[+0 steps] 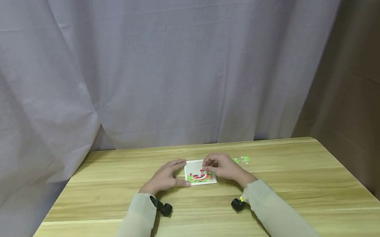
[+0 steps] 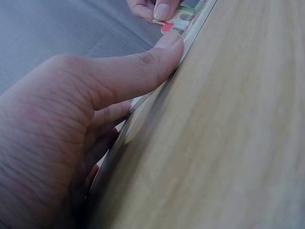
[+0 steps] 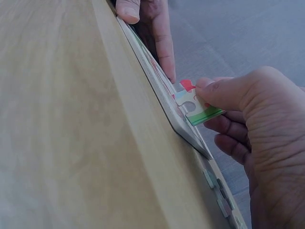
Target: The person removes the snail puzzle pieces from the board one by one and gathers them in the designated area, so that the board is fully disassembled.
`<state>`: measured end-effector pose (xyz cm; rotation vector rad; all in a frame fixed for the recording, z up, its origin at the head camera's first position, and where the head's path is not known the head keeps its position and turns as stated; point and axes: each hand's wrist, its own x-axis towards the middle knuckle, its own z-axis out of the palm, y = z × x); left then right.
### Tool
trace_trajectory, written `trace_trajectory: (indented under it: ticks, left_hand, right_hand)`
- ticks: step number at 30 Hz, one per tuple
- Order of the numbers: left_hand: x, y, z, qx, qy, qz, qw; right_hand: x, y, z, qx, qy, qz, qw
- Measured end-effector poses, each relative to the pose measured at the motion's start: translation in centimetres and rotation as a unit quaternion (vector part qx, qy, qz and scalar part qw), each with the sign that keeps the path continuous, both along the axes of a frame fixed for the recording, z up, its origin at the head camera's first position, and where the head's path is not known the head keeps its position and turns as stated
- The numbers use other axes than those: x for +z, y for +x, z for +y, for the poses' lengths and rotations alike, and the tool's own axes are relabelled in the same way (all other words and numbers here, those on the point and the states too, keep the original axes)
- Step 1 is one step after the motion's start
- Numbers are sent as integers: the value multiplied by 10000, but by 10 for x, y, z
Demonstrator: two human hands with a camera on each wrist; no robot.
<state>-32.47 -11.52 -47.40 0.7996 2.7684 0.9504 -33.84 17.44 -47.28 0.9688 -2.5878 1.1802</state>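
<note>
A square puzzle board (image 1: 193,167) with a white rim lies on the table, its near part filled with red, green and white picture pieces. My left hand (image 1: 165,177) spans its left side, fingers fairly straight, the thumb resting at the near left corner. Above the board's right part, my right hand (image 1: 225,166) pinches a jigsaw piece (image 3: 206,114) between thumb and fingers. Green, cream and red show on that piece in the right wrist view, and it is tilted at the board's surface. Whether it touches the board, I cannot tell.
Several loose green puzzle pieces (image 1: 245,159) lie on the wooden table (image 1: 201,225) just right of the board, partly behind my right hand. A grey curtain (image 1: 170,66) hangs behind the table's far edge.
</note>
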Motion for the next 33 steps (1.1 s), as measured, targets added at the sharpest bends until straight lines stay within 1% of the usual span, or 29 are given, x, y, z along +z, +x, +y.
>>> trace_trajectory:
  ticks: [7, 10, 18, 22, 26, 28, 33]
  left_hand:
    - [3, 0, 1, 5, 18, -16, 10000]
    - [3, 1, 1, -12, -13, -23, 10000]
    - [3, 0, -1, -76, -35, 82, 9999]
    - [3, 1, -1, -57, -63, 43, 10000]
    - [3, 1, 1, -46, 4, 37, 10000]
    - [3, 2, 1, -43, 5, 37, 10000]
    - [3, 2, 1, -48, -24, 45, 10000]
  right_hand:
    - [0, 0, 2, -95, -2, 133, 9999]
    - [-1, 0, 2, -113, 21, 116, 9999]
    - [3, 2, -1, 5, -85, 220, 9997]
    - [4, 3, 0, 20, -78, 180, 9998]
    - [4, 3, 2, 9, -156, 88, 9998]
    - [3, 2, 2, -27, -214, 38, 9998]
    - [0, 1, 6, -324, -280, -103, 9990]
